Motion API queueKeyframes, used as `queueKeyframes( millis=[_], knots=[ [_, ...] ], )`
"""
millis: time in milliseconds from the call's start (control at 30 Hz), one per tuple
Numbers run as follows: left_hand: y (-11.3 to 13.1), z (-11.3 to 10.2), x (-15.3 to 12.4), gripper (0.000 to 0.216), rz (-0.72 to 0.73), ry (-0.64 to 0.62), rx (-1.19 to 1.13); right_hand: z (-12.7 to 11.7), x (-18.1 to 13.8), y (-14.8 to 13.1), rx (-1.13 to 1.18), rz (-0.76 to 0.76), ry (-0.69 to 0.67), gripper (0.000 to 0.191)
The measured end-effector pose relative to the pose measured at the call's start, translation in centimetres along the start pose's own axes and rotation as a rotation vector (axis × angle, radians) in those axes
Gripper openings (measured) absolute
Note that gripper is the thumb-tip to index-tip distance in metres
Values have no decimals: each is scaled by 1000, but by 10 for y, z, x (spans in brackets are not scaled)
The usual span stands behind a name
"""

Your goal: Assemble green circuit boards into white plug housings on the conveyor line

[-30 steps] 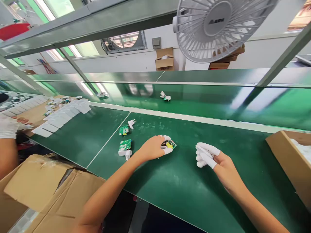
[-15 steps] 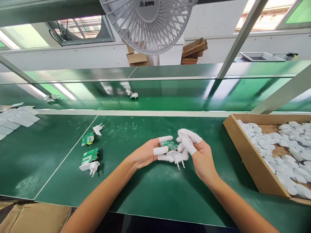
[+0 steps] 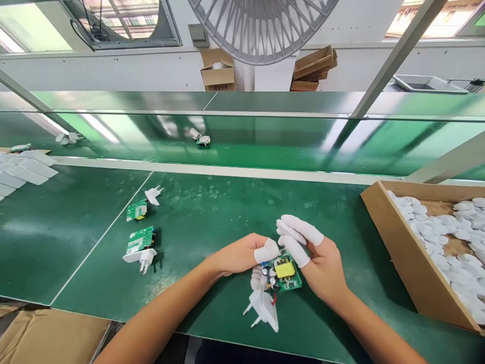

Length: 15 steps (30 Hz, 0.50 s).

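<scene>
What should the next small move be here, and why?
Probably, the white-fingertipped right hand should close gently on the free right edge of the green circuit board with a yellow block, steadying it: the white-fingertipped left hand pinches only its left side, and the white plastic two-pin plug piece sits off the board beside a red wire. Whether the right hand touches the board is unclear.

Plug smooth plstc (fan too), RH box matt cardbd.
</scene>
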<state>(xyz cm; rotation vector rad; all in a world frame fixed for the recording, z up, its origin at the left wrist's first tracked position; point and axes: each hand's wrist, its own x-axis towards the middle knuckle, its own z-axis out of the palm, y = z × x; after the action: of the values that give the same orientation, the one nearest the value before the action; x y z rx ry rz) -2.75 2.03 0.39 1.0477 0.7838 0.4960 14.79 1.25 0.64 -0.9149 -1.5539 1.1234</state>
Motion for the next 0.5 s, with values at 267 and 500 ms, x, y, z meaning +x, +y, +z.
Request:
queueKeyframes(
  millis=[267,500],
  knots=[
    [4,-3,4,42,34,132,-67,-12,6,5,-106,-6,38,45],
    [5,-14,6,23,136,223,-88,-14,11,8,-123,107,26,38]
  ],
)
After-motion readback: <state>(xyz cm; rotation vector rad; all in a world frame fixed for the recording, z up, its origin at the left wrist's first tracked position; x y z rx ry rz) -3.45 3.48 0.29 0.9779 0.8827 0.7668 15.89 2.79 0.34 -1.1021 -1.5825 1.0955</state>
